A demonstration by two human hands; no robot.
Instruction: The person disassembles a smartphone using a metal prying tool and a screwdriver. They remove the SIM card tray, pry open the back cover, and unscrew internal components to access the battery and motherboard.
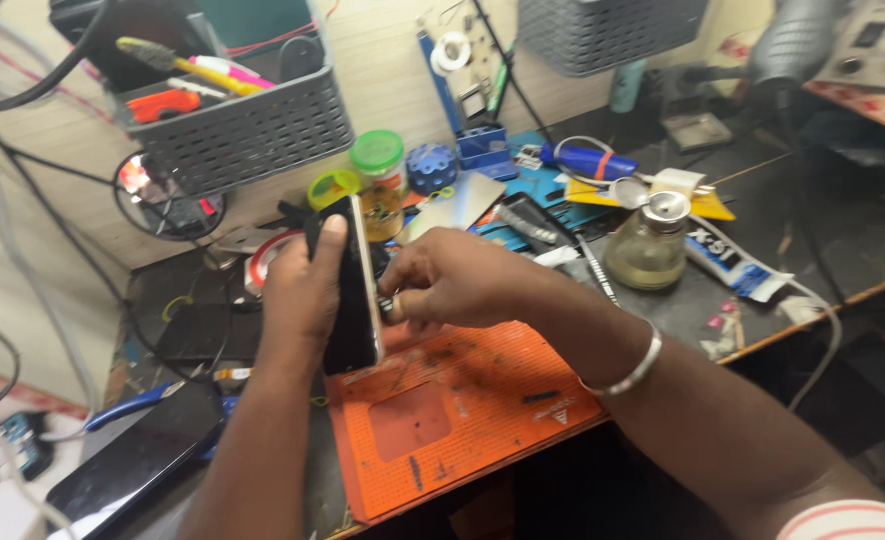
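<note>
Holding a dark phone on edge in my left hand, fingers wrapped round its back and thumb pressed near its top, so that grip is closed tight on it above the orange mat on the worktop. My right hand comes in from the other side, fingertips pressed together right against the phone's pale side edge; whether they pinch some small tool there I cannot tell. Beyond the right-hand grip stands a glass bottle with a metal top, a white tube lying just past it. Behind the phone sits a green-lidded jar, and above my left grip hangs a grey basket of pens. Below that grip, near the worktop's edge, lies another dark phone.
</note>
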